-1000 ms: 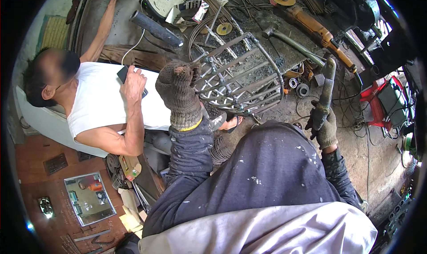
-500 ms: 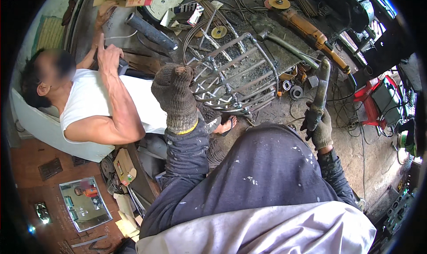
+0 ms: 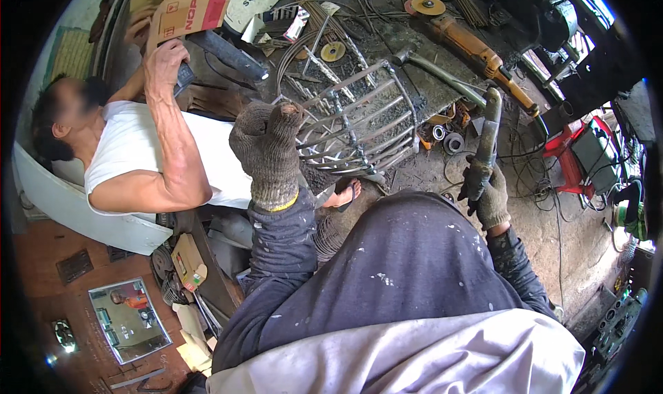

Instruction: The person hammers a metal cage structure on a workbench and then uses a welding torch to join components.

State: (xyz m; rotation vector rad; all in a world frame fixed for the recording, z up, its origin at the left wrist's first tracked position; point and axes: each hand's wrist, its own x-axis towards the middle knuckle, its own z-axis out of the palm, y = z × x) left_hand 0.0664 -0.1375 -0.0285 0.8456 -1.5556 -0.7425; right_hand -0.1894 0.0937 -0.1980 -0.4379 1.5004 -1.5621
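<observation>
My left hand [image 3: 268, 145], in a dirty knitted glove, is closed at the left side of a cage of welded metal rods [image 3: 369, 121]. Its fingers partly hide the spot where they grip. The cage lies tilted, its curved rim facing right. On the right, my gloved right hand [image 3: 489, 197] is wrapped around a welding electrode holder [image 3: 489, 128]. The holder points away from me, its tip apart from the cage. A thin rod seems to run left from that tip. Beyond the cage lies a hammer [image 3: 442, 76] with a metal handle.
At left a person in a white top [image 3: 166, 149] handles a cardboard box [image 3: 190, 11] and a dark tool. An orange angle grinder [image 3: 469, 45] lies at the back. A red-framed machine [image 3: 573, 159] stands right among cables. Metal rings [image 3: 454, 143] lie on the floor.
The person at left has brought the cardboard box further into view and lowered an arm. The cage has shifted slightly left with my left hand. My right hand keeps its hold on the electrode holder.
</observation>
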